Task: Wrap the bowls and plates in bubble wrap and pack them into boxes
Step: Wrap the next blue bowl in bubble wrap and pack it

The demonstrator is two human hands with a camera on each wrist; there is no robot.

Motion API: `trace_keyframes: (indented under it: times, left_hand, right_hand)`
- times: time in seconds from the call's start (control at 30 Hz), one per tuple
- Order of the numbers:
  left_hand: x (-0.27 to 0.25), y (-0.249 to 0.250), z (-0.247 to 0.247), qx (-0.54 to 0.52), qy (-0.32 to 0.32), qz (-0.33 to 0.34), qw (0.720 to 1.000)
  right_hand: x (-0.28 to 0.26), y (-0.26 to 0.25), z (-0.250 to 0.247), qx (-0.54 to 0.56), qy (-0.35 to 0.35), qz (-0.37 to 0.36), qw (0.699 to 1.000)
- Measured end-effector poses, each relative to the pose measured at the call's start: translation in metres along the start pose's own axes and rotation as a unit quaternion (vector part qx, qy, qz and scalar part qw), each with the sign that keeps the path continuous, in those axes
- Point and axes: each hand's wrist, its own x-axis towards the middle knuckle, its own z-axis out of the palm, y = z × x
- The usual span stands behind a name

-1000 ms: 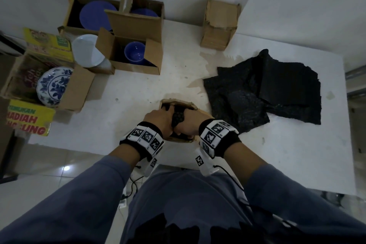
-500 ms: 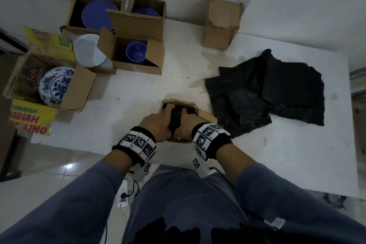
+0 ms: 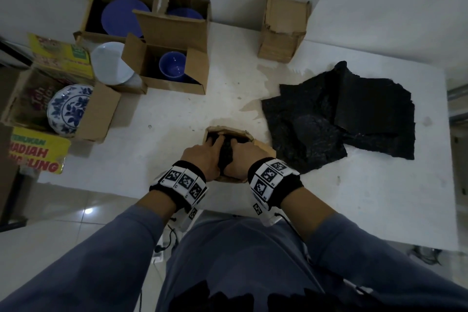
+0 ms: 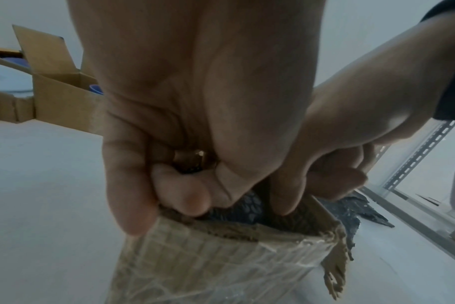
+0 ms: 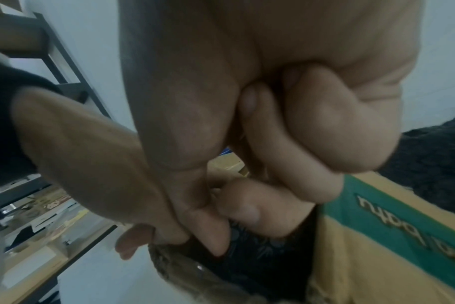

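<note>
Head view, centre of frame: both hands are down in a small cardboard box point(image 3: 249, 135) on the white worktop point(image 3: 164, 119). Left hand point(image 3: 202, 157) and right hand point(image 3: 240, 157) each have fingers curled onto the black bubble-wrapped bundle point(image 3: 226, 152), pressing it into the box. Loose black bubble wrap point(image 3: 336, 114) lies right of centre; a blue bowl point(image 3: 172, 66) sits boxed at upper left.

sleeves point(image 3: 106, 256): blue-grey, long | wristbands point(image 3: 183, 181): black, white square-code tags | thin black cables point(image 3: 291, 223) | trousers point(image 3: 240, 261): blue-grey
</note>
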Motion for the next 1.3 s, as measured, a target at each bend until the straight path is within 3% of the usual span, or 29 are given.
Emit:
trace_keyframes:
  times: [0.33, 0.47, 0.53, 0.67, 0.8, 0.93, 1.03, 1.3]
  left_hand:
    - [0.003, 0.004, -0.011, -0.026, -0.011, -0.004, 1.0]
    - [-0.002, -0.004, -0.014, -0.086, -0.023, 0.009, 0.996]
    - [-0.005, -0.01, -0.012, -0.1, -0.018, 0.02, 0.995]
    - [-0.009, -0.011, -0.001, -0.043, 0.04, 0.03, 0.998]
    - [-0.009, -0.004, 0.012, 0.015, 0.088, 0.025, 0.996]
    - [-0.009, -0.003, 0.013, 0.004, 0.091, 0.005, 0.996]
    - [-0.011, 0.005, 0.014, 0.014, 0.097, -0.011, 0.995]
    - [-0.025, 0.016, 0.026, 0.016, 0.206, -0.033, 0.978]
  right_hand:
    - [0.004, -0.006, -0.005, 0.05, -0.052, 0.011, 0.997]
    - [-0.01, -0.002, -0.012, 0.111, -0.085, 0.002, 0.99]
    - [-0.02, 0.003, -0.013, 0.139, -0.067, -0.014, 0.988]
    - [-0.038, 0.017, -0.006, 0.113, 0.005, -0.01, 0.994]
    - [-0.043, 0.017, 0.003, 0.101, -0.055, 0.006, 0.993]
    - [-0.033, 0.004, -0.003, 0.161, -0.086, 0.053, 0.982]
    - [-0.028, 0.002, -0.006, 0.137, -0.098, 0.056, 0.984]
    - [-0.045, 0.001, -0.01, 0.073, 0.001, 0.027, 0.997]
